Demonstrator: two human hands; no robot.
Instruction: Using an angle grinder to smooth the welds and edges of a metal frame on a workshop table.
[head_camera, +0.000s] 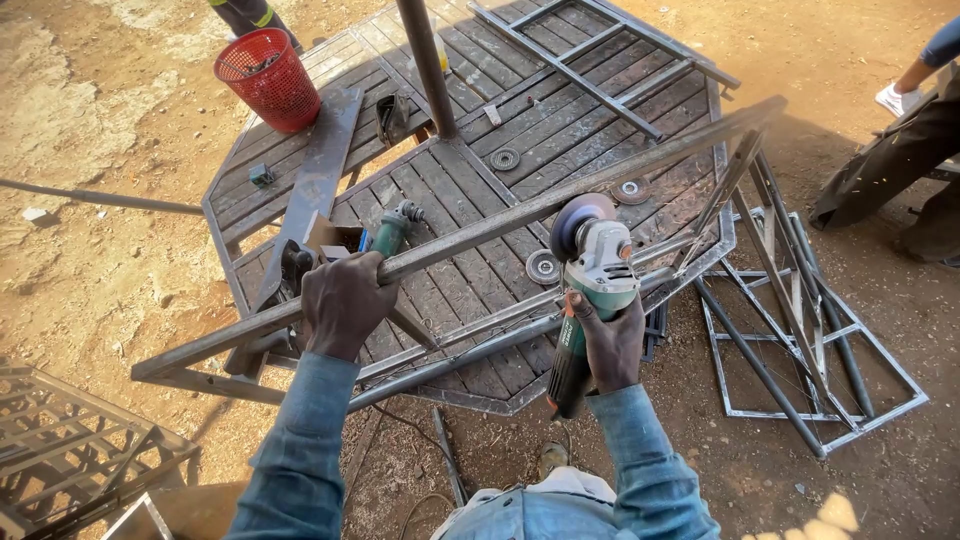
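Observation:
My left hand (343, 300) grips a long square steel tube (560, 195) that runs diagonally from lower left to upper right above an octagonal slatted metal table (480, 180). My right hand (610, 345) holds a green and grey angle grinder (595, 265) by its body, disc pointing up and lying close against the tube's near side. A second green grinder (393, 228) lies on the table just beyond my left hand.
A red mesh basket (268, 78) stands at the table's far left corner, near a vertical pole (428, 70). Grinding discs (543, 266) lie on the slats. Welded steel frames (800, 330) lean at the right, a metal grate (70, 450) lies lower left. Another person's legs (915, 90) stand upper right.

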